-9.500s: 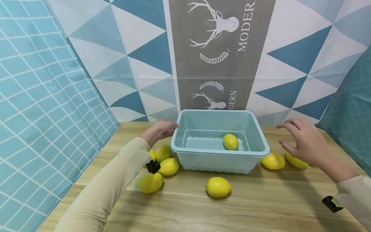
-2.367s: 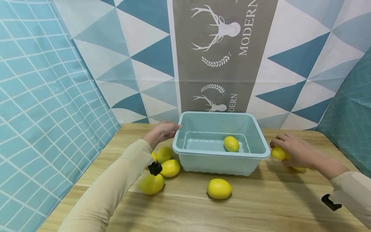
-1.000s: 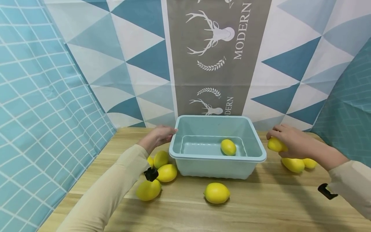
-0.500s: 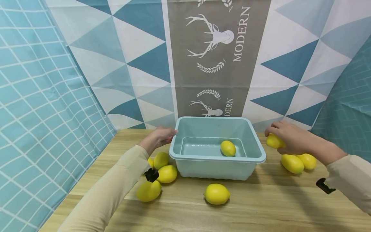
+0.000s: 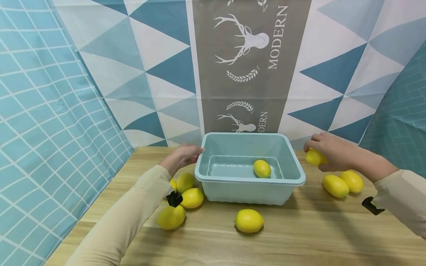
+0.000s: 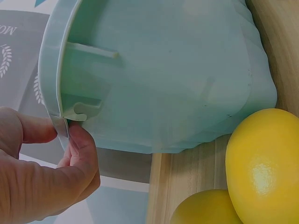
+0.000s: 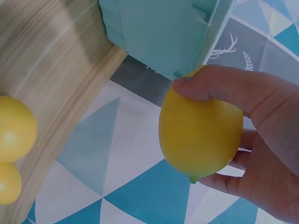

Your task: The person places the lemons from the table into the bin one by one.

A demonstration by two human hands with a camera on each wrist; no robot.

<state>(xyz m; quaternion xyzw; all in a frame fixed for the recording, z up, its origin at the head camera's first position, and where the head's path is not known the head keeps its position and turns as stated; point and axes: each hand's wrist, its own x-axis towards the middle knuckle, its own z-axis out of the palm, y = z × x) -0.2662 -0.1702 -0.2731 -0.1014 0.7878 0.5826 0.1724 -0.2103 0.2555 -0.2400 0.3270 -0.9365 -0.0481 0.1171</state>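
Observation:
My left hand [image 5: 184, 155] pinches the left rim of a light blue plastic bin [image 5: 244, 191], thumb on the outside top and fingers curled under the lip, as the left wrist view shows. Inside the bin, toward its right end, lies one lemon [image 5: 262, 169]. To the right of the bin, my right hand [image 5: 336, 150] grips another lemon [image 5: 315, 157] above the table. In the right wrist view the thumb lies across that lemon [image 7: 201, 130] and the fingertips reach round its far side. Two lemons [image 5: 335, 186] sit on the table below this hand.
A single lemon [image 5: 249, 221] lies in front of the bin. Several lemons [image 5: 192, 198] cluster at its left, partly behind the left sleeve and a black wrist mount [image 5: 174, 198]. Patterned cloth [image 5: 247, 74] hangs close behind the wooden table [image 5: 266, 247].
Earlier the right hand was free above the lemons at the right; then it took one and raised it off the table. The left hand has stayed at the bin's rim.

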